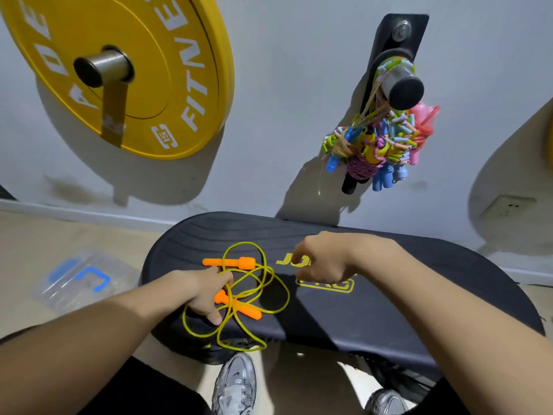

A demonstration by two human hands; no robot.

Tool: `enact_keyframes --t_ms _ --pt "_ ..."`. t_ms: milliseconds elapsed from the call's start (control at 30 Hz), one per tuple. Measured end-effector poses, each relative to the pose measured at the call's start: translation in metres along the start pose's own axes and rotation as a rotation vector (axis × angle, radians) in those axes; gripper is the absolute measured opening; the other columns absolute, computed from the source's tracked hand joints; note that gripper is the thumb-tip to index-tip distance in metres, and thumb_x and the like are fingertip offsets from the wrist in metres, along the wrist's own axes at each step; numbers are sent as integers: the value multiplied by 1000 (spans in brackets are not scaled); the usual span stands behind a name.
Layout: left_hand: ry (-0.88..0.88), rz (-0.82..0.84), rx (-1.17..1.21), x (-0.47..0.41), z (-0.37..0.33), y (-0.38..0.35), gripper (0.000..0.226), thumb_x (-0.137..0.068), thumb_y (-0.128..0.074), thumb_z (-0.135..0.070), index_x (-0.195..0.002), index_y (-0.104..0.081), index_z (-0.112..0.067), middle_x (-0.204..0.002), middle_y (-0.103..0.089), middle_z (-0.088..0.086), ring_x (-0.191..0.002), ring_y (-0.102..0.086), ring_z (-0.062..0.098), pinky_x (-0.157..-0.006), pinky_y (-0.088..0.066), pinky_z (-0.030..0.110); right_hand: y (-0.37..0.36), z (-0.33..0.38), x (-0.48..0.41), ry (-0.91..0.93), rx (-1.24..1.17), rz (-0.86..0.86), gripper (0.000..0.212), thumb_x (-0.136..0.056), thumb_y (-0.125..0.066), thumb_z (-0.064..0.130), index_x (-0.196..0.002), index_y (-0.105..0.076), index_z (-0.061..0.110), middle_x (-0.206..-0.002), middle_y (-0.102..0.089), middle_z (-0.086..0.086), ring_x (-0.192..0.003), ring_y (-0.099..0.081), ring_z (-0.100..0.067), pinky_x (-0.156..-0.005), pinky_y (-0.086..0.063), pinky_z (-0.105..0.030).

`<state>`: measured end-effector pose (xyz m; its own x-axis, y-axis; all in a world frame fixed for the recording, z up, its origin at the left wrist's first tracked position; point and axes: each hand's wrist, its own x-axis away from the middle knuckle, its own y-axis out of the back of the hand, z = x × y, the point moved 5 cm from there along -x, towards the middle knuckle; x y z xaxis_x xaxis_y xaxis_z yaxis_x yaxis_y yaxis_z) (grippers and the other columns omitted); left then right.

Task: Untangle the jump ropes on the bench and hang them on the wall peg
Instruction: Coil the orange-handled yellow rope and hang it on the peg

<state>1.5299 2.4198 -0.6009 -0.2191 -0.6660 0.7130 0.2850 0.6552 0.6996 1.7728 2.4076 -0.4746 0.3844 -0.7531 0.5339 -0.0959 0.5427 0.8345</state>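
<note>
**Yellow jump rope (229, 262) lies tangled on black bench (389, 295)**

The bench fills the lower centre of the frame. A yellow weight plate (167, 94) hangs at upper left. The wall peg (401, 85) at upper right carries a bundle of coloured ropes (386, 145). The left hand (203, 292) rests spread-fingered on the cord. The right hand (320, 262) hovers curled just beside the rope; whether it holds anything cannot be told.
</note>
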Motion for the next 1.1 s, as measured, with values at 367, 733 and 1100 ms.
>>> enact_keyframes --t_ms 367,733,1100 --pt "-206 -243 344 -11 -2 2 53 -79 -90 -30 -115 -52 -24 -104 -59 -5 -95 -55 21 -75 -42 36 -27 17 -28 39 181 119 31 -100 -56 26 -126 -70 16 -115 -72 -15 -107 -68 -38 -92 -60 -44" --pt "-325 -140 804 -23 -16 7 46 -92 -80 -4 -120 -48 -22 -92 -61 -6 -70 -72 10 -66 -57 25 -100 3 -62 -111 -83 35 37 -107 -51 23 -136 -49 -1 -126 -63 -25 -115 -64 -43 -80 -47 -38" --pt "-208 -310 458 -31 -13 33 66 -84 -85 -11 -125 -37 -29 -104 -64 0 -84 -63 18 -85 -56 40 -20 -28 -55 -167 -432 -312 28 -85 -82 38 -104 -80 18 -97 -79 -6 -96 -72 -22 -80 -56 -31"
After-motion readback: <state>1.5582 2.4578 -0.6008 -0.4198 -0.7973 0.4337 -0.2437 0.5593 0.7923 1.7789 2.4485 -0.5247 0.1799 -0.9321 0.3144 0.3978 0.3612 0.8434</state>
